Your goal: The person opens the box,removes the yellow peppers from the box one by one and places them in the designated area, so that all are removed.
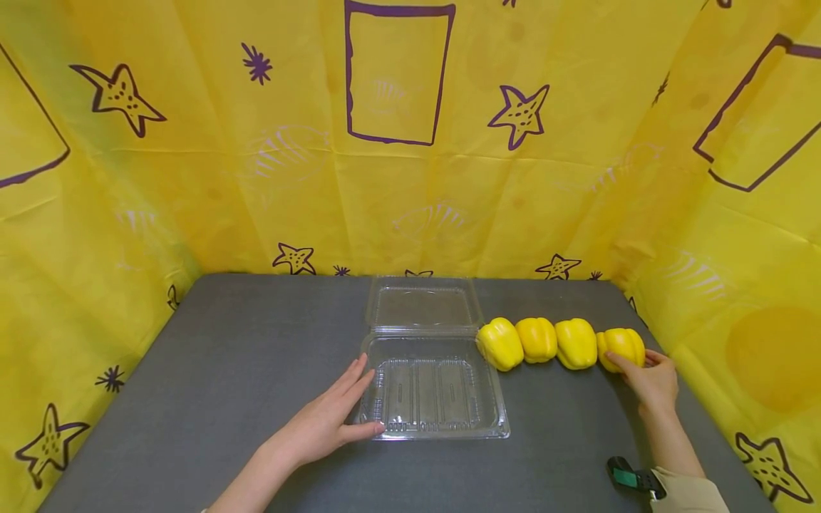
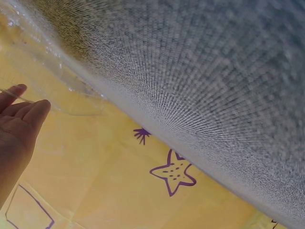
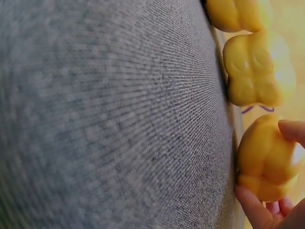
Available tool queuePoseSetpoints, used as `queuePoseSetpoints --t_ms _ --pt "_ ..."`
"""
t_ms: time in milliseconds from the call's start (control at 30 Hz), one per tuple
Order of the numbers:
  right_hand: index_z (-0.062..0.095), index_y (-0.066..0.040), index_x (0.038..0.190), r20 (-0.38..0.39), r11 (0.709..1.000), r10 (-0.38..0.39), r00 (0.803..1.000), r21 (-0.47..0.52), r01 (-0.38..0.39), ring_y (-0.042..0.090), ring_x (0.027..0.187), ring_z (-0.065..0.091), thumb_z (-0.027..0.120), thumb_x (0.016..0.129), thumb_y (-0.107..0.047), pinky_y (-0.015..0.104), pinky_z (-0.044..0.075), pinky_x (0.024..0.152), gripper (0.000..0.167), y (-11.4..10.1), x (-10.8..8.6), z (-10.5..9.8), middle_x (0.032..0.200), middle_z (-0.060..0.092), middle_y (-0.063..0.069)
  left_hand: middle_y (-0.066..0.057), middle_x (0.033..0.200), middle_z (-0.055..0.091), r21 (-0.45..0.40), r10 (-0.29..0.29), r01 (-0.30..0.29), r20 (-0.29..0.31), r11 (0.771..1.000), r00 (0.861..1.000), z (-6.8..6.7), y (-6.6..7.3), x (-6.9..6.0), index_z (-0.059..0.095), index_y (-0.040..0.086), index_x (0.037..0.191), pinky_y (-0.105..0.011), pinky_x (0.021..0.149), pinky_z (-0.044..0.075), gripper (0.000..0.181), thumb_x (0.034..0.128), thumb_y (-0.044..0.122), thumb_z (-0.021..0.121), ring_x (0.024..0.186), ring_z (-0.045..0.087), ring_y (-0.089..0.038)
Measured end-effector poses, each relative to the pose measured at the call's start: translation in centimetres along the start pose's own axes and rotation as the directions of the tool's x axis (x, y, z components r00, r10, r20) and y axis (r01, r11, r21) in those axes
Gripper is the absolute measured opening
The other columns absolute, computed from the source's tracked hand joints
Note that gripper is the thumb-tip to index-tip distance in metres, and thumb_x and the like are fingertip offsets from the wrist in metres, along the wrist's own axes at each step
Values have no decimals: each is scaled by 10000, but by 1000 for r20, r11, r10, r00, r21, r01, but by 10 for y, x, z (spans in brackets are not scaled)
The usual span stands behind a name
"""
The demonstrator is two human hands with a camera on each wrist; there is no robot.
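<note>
A clear plastic clamshell box [image 1: 426, 399] lies on the grey table, its lid [image 1: 423, 308] folded back flat behind it. Along the box's left rim rests my left hand [image 1: 321, 426], fingers extended and thumb near the front left corner. The left wrist view shows this hand [image 2: 19, 124] beside the clear plastic. At the right end of a row of yellow bell peppers, my right hand [image 1: 656, 381] grips the last pepper [image 1: 627, 343]. Thumb and fingers stand on opposite sides of that pepper [image 3: 264, 155] in the right wrist view, and it appears to sit on the table.
Three other yellow peppers, the left one [image 1: 502, 345], the middle one [image 1: 537, 339] and the right one [image 1: 576, 343], run between the box and my right hand. The leftmost overlaps the box's right edge. A yellow patterned cloth [image 1: 423, 206] hangs around the grey table [image 1: 256, 342].
</note>
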State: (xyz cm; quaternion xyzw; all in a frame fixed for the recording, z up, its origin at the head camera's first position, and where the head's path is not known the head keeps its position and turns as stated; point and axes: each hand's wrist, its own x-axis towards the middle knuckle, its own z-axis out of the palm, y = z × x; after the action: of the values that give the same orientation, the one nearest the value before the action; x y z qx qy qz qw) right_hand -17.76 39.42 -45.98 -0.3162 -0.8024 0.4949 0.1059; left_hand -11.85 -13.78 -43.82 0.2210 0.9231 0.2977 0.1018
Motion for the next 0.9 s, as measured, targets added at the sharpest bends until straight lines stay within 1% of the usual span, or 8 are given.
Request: queuePoseSetpoints --t_ms 267,433,500,633,700,800,900 --pt "312 85 1462 -7 999 -2 1000 -53 1 251 920 508 781 784 -487 165 496 533 1003 0 1 2 1303 439 224 -64 1632 75 12 -4 4 -1 1000 1000 0 1 0 301 69 1532 -576 1084 293 935 846 597 655 1476 122 -282" --pt "339 101 1444 -27 995 -32 999 -92 30 338 1041 484 767 793 -494 139 414 543 980 0 0 3 1315 446 256 -65 1631 74 17 1 -1 -6 1000 1000 1 0 0 301 71 1533 -567 1089 289 932 848 595 655 1477 119 -274" --pt "348 108 1434 -36 994 -45 998 -98 42 354 1065 476 767 795 -487 128 386 540 969 0 0 4 1313 449 265 -66 1631 73 18 4 -4 -6 1000 1000 1 0 0 299 70 1533 -560 1094 285 929 850 586 659 1476 116 -271" --pt "353 119 1424 -42 993 -66 997 -97 62 364 1072 479 771 797 -465 121 390 531 953 1 -1 4 1306 450 272 -69 1631 74 13 6 -6 -7 1000 1000 1 0 0 297 66 1533 -566 1091 286 931 850 586 659 1476 118 -278" --pt "352 120 1422 -41 993 -70 997 -103 65 372 1082 475 768 798 -468 139 386 562 952 1 -1 4 1309 446 275 -69 1631 73 11 3 -3 -5 1000 1000 1 0 0 295 67 1534 -570 1089 288 934 850 591 655 1476 118 -280" --pt "349 117 1424 -38 991 -71 997 -115 66 386 1108 466 761 800 -476 200 393 637 954 0 -3 4 1324 437 281 -65 1632 69 8 -4 4 -1 1000 1000 0 0 1 290 69 1536 -573 1087 289 939 848 595 654 1478 114 -276" --pt "348 119 1422 -36 991 -75 997 -116 70 386 1113 460 761 802 -470 212 391 650 950 1 -3 4 1323 435 280 -65 1632 72 10 -5 5 -2 1000 1000 1 0 1 293 70 1535 -571 1086 292 938 847 593 658 1478 115 -275"
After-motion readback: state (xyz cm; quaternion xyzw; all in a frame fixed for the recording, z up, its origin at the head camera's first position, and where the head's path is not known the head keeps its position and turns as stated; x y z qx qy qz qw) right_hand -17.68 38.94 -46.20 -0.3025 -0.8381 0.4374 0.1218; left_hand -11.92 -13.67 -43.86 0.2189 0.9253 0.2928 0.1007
